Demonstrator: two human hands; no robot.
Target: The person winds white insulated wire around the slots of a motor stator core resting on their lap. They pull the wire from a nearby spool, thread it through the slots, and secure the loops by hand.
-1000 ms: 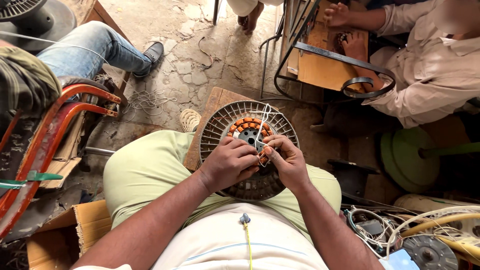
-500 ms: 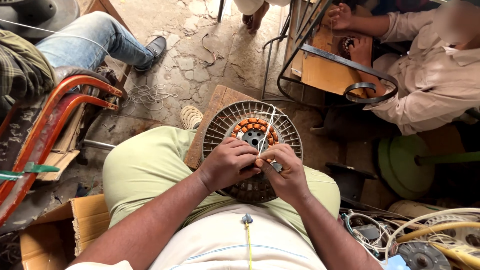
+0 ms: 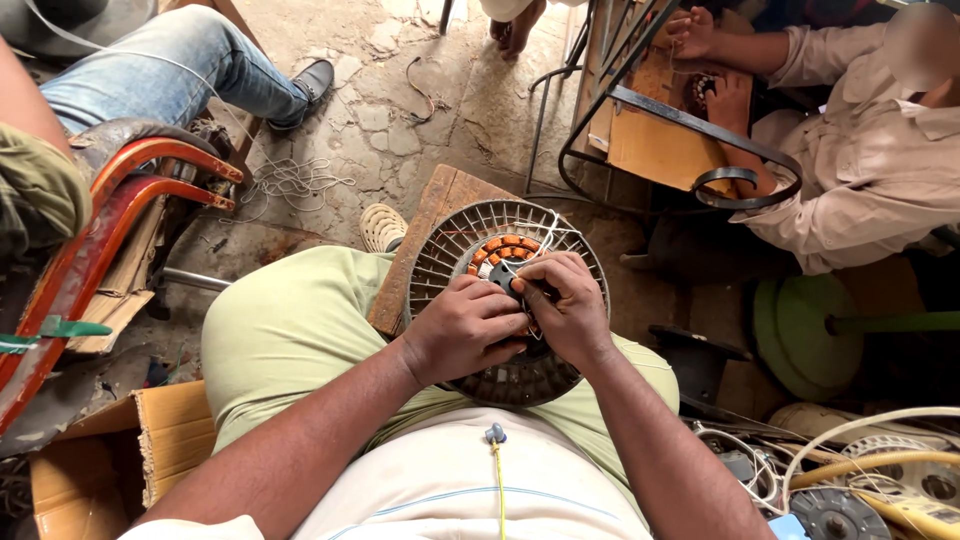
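A round grey motor housing (image 3: 480,375) with orange copper coils (image 3: 503,246) is rested on the person's lap, partly over a wooden board (image 3: 425,235). Its centre is covered by both hands. The left hand (image 3: 468,325) is laid on the housing with fingers curled, just beside the right hand (image 3: 563,305), and the two are touching. A thin white thread (image 3: 548,228) is pinched by the right hand fingers above the coils. Whether anything is gripped by the left hand cannot be told.

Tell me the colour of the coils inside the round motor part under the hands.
Orange coils, seen in the head view, inside the grey ribbed motor disc.
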